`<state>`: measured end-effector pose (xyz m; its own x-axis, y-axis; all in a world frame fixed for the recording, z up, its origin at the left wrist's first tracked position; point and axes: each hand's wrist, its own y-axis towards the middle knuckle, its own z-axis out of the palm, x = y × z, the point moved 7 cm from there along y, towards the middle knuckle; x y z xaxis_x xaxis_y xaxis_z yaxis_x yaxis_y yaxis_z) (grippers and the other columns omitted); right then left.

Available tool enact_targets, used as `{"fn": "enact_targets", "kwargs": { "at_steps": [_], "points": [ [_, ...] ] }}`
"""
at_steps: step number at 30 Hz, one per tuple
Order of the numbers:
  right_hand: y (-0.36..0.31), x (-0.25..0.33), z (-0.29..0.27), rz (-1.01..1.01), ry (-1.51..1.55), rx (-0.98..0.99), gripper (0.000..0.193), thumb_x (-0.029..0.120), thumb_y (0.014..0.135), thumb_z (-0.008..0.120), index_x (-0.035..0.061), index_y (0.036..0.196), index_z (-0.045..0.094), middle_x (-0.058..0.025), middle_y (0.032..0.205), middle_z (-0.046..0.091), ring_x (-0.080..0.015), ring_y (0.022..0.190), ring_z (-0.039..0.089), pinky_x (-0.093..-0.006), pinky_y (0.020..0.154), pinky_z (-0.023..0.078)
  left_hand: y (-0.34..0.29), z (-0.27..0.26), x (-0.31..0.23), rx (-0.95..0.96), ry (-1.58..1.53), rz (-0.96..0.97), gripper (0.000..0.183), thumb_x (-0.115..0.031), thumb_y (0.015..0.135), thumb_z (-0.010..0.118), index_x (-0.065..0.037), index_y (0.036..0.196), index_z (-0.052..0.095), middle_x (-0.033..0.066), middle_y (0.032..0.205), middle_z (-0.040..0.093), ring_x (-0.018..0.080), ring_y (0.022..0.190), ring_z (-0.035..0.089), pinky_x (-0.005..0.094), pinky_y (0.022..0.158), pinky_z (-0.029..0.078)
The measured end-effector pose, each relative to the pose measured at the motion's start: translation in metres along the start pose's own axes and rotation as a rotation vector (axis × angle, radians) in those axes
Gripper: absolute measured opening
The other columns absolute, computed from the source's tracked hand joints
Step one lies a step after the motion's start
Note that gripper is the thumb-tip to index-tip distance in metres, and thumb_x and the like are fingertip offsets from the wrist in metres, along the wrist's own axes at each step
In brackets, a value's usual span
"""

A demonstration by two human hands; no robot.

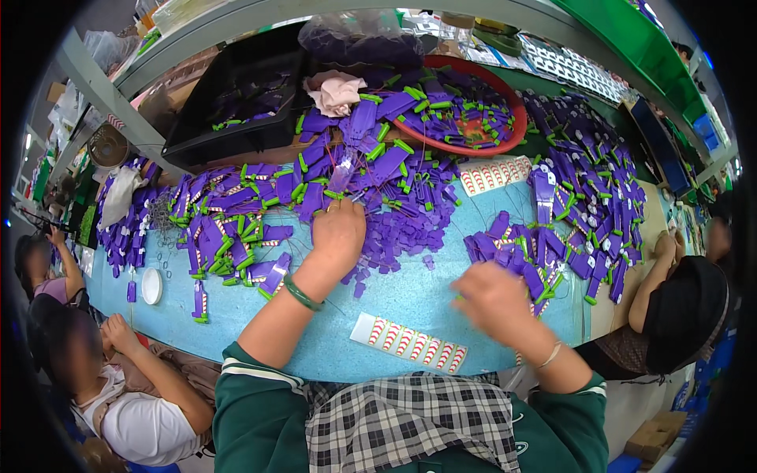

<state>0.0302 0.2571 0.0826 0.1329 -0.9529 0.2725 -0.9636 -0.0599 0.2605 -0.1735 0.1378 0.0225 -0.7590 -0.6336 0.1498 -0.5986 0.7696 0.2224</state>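
Note:
My left hand point(337, 231) rests knuckles-up on the heap of purple plastic tags with green tips point(378, 177) in the middle of the light blue table point(394, 292); its fingers curl into the pile, and whether they grip a piece is hidden. A green bangle sits on that wrist. My right hand point(493, 299) is blurred, fingers curled, beside a smaller pile of purple tags point(524, 256); what it holds is unclear. A sticker sheet with red-and-white striped shapes point(408, 343) lies near the table's front edge between my arms.
A red round basin point(516, 130) holds more tags at the back. A black tray point(236, 102) stands back left. Another striped sticker sheet point(493, 175) lies mid-right. A white lid point(151, 285) sits left. Other people sit at left point(118, 386) and right point(678, 307).

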Motion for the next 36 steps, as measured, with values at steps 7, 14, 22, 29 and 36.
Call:
{"fn": "enact_targets", "kwargs": {
  "at_steps": [7, 14, 22, 29, 36],
  "points": [
    [-0.001, 0.064, 0.081, 0.023, 0.071, 0.168, 0.022, 0.023, 0.070, 0.074, 0.0107, 0.086, 0.066, -0.0017, 0.081, 0.054, -0.0208, 0.080, 0.053, -0.0342, 0.067, 0.045, -0.027, -0.079, 0.001, -0.352, -0.524, 0.052, 0.007, -0.005, 0.084, 0.057, -0.003, 0.090, 0.057, 0.0132, 0.091, 0.060, 0.0275, 0.077, 0.063, 0.0335, 0.063, 0.053],
    [0.000, 0.058, 0.086, 0.003, 0.225, 0.035, 0.012, 0.014, 0.072, 0.071, 0.0111, 0.081, 0.064, -0.0010, 0.083, 0.056, -0.0215, 0.082, 0.053, -0.0339, 0.071, 0.043, -0.112, -0.086, -0.006, -0.240, -1.929, -0.272, 0.015, -0.007, 0.098, 0.042, -0.001, 0.112, 0.044, 0.0125, 0.094, 0.059, 0.0183, 0.080, 0.062, 0.0271, 0.061, 0.055],
    [0.004, 0.049, 0.080, -0.017, 0.638, -0.032, 0.010, 0.009, 0.074, 0.069, 0.0084, 0.081, 0.062, -0.0027, 0.087, 0.063, -0.0227, 0.084, 0.058, -0.0357, 0.073, 0.045, -0.161, 0.005, -0.057, 0.364, -1.846, -0.460, 0.020, -0.011, 0.095, 0.054, 0.001, 0.110, 0.052, 0.0062, 0.088, 0.061, 0.0105, 0.072, 0.060, 0.0242, 0.063, 0.052],
    [0.016, 0.038, 0.048, 0.105, 0.721, 0.115, 0.013, 0.004, 0.077, 0.070, 0.0032, 0.088, 0.062, -0.0087, 0.089, 0.066, -0.0228, 0.087, 0.062, -0.0342, 0.076, 0.048, -0.139, -0.027, -0.059, 0.449, -1.762, -0.311, 0.012, -0.010, 0.089, 0.063, 0.001, 0.094, 0.063, 0.0026, 0.077, 0.062, 0.0077, 0.063, 0.058, 0.0235, 0.055, 0.048],
    [0.018, 0.040, 0.018, 0.296, 0.904, -0.254, 0.016, 0.005, 0.081, 0.068, 0.0020, 0.096, 0.061, -0.0075, 0.100, 0.060, -0.0180, 0.087, 0.059, -0.0299, 0.078, 0.047, -0.131, -0.026, -0.058, 0.281, -2.027, -0.467, 0.013, -0.011, 0.090, 0.063, 0.001, 0.094, 0.063, 0.0038, 0.075, 0.064, 0.0081, 0.060, 0.058, 0.0223, 0.053, 0.047]
  ]
}}
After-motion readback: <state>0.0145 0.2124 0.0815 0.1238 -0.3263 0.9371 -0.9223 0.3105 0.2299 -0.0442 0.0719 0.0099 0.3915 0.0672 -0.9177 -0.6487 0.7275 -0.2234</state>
